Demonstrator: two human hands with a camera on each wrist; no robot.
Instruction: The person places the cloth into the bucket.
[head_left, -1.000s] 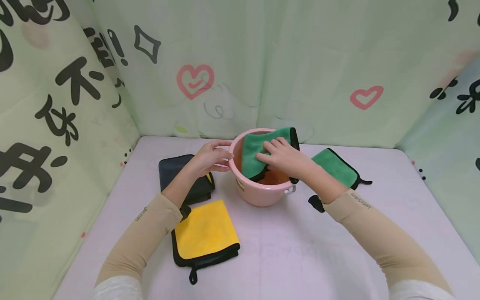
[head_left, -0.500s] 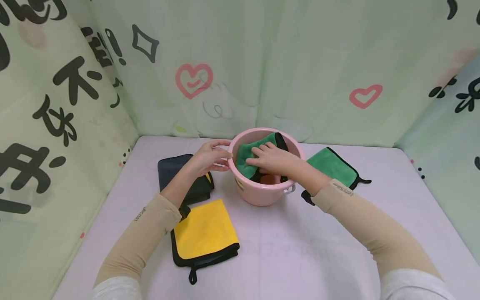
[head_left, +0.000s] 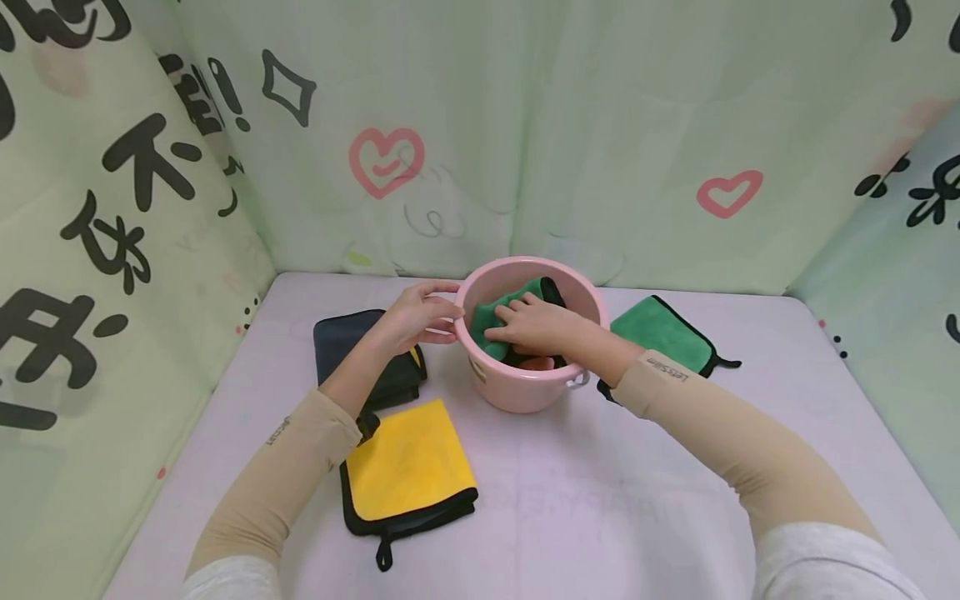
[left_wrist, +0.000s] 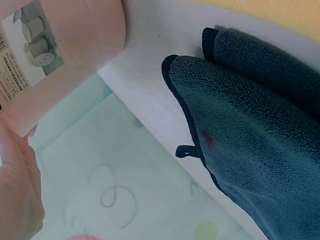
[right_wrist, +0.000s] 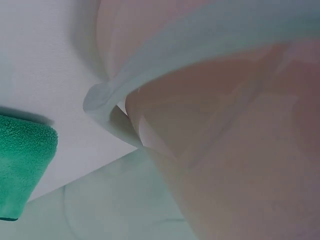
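Here we are, the right hand (head_left: 532, 327) deep inside the round pink plastic bucket (head_left: 525, 397), its bent fingers and thumb gripping a soft green cloth with black edging (head_left: 487, 320) that sits bunched down inside the rim, under that very hand. And over on the other side, the left hand (head_left: 422, 317), fingers loosely extended and a little apart, has its fingertips against the bucket's near side; it touches the wall without any grasp that I can see. A printed paper label (left_wrist: 30, 55) on the bucket shows beside that hand. Just under the left wrist and out to its left lies a folded dark grey fleecy cloth (head_left: 342, 343), with a small red mark (left_wrist: 207, 138) on its pile. Closer to the person, inside the left forearm, there's a square yellow cloth bordered in black (head_left: 414, 462), folded, its loop pointing back toward the body. Out to the right of the right hand, partly behind that forearm, a second green cloth with a black border and hanging loop (head_left: 663, 335) lies flat. Tan sleeves (head_left: 720, 429) cover both forearms, and beneath it all spreads a pale lilac tabletop (head_left: 577, 508).
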